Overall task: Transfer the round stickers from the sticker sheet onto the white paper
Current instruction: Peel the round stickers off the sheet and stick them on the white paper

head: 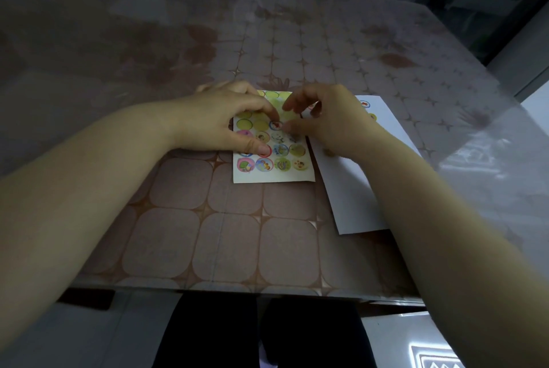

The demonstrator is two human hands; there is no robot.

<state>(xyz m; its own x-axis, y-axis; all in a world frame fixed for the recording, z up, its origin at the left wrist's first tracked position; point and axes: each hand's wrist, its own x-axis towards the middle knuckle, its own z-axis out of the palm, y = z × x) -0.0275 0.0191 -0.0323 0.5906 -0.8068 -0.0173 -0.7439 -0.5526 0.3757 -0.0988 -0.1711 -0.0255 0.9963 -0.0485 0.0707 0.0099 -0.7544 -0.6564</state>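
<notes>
We have both hands over the sticker sheet (273,173), which lies flat on the tabletop (225,234) with its long axis running away from us. The left hand (219,118) rests on the sheet's left half. Its thumb presses flat on the lower rows and its bent fingers come down near the middle, so it pins the sheet and grips nothing. The right hand (332,121) comes in from the sheet's right edge with its fingers curled. Their tips meet near a red-rimmed round sticker (275,125) in the middle rows. We cannot tell whether they already pinch its edge or only pick at it.

The white paper (350,198) lies just right of the sheet, angled, and partly under our right forearm. Two transferred stickers (365,104) sit at its far end. We judge that the coming move runs rightward from the sheet. The right hand is the nearer one and needs only a short carry, while the left hand keeps the sheet from lifting. The upper rows look already emptied and the lower rows are full.
</notes>
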